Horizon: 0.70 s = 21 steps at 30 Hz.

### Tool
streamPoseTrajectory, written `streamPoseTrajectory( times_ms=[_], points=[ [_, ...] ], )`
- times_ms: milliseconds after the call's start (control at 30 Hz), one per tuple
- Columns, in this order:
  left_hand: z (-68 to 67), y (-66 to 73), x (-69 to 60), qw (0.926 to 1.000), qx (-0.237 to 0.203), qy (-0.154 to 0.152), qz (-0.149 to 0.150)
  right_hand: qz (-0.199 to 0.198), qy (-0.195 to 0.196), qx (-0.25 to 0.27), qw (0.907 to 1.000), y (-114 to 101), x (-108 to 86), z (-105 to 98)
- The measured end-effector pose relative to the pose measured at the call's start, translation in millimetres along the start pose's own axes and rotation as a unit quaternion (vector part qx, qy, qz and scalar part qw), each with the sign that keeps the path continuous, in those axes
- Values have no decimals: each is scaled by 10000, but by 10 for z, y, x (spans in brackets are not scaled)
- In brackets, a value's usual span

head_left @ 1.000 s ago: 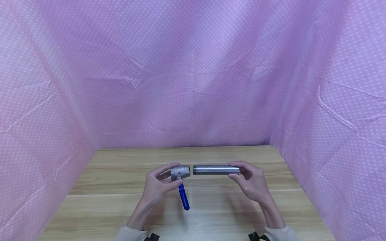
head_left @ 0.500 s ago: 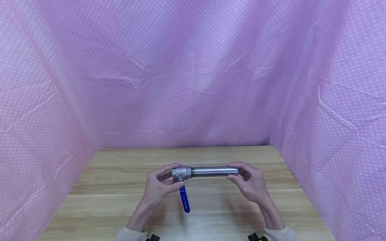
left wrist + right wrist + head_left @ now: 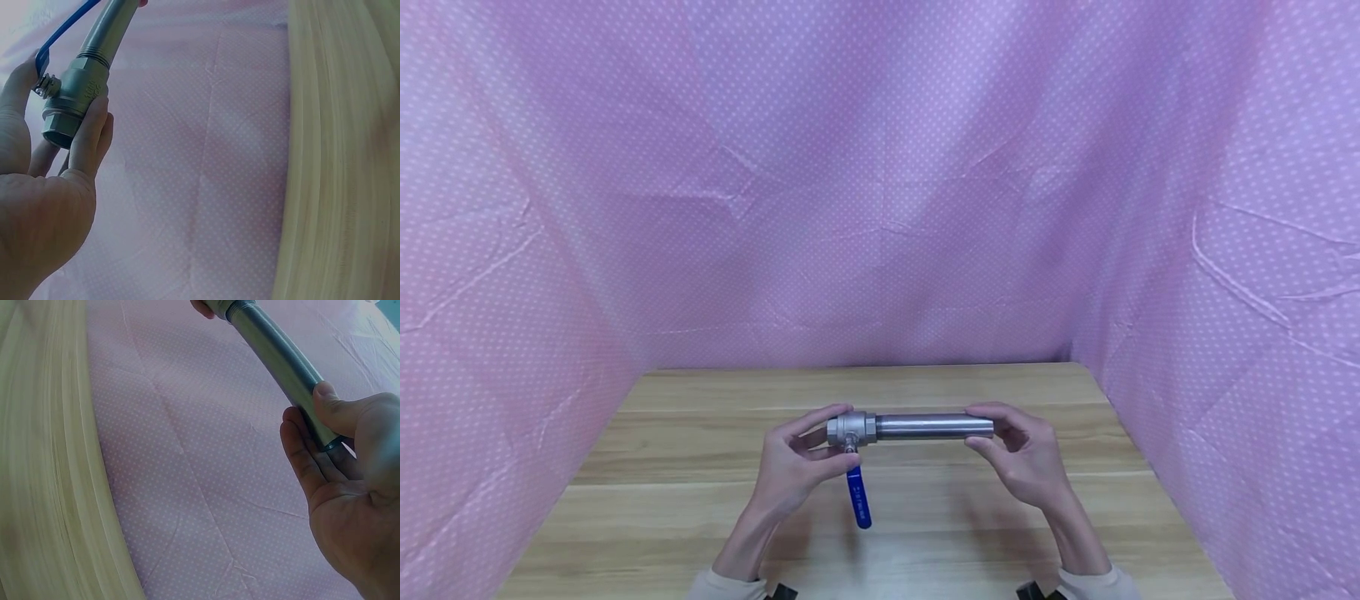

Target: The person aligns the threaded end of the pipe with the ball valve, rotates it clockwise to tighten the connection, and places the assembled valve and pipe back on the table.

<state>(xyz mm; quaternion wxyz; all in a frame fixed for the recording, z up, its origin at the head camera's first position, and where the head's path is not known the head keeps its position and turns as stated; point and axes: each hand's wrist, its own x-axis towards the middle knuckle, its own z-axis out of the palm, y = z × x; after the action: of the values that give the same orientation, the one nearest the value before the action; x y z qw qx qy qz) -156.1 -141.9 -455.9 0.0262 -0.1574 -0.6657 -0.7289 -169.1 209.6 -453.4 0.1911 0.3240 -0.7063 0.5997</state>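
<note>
My left hand [image 3: 790,467] grips a silver metal valve [image 3: 852,428] between thumb and fingers, its blue lever [image 3: 858,497] pointing toward me. The right hand [image 3: 1030,458] pinches the far right end of a steel pipe [image 3: 925,427]. The pipe's left end meets the valve's right opening, and the two lie in one line above the table. In the left wrist view some thread [image 3: 95,55] shows between pipe and valve [image 3: 76,90]. Thumb and fingertips lie on opposite sides of the pipe [image 3: 281,359] in the right wrist view.
A light wooden table [image 3: 880,550] lies below both hands. Pink dotted cloth [image 3: 880,208] hangs behind it and along both sides. Black straps [image 3: 784,592] show at the wrists near the bottom edge.
One second ago a gap stood between valve and pipe; now their ends meet. The pipe moved slightly left and the valve slightly right. Since half a second ago hardly anything has shifted.
</note>
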Motion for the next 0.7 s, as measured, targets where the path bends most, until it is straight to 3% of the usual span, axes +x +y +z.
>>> streamPoseTrajectory(
  times_ms=[200,500,700],
  points=[
    [6,40,-17,9999,-12,-17,-125,55,26,-157,9999,-11,-2,-12],
    [21,74,-28,9996,190,91,183,176,-187,-124,9996,-1,-7,-42],
    [40,92,-37,9990,204,242,307,338,-414,424,9977,-55,16,-52]
  ],
)
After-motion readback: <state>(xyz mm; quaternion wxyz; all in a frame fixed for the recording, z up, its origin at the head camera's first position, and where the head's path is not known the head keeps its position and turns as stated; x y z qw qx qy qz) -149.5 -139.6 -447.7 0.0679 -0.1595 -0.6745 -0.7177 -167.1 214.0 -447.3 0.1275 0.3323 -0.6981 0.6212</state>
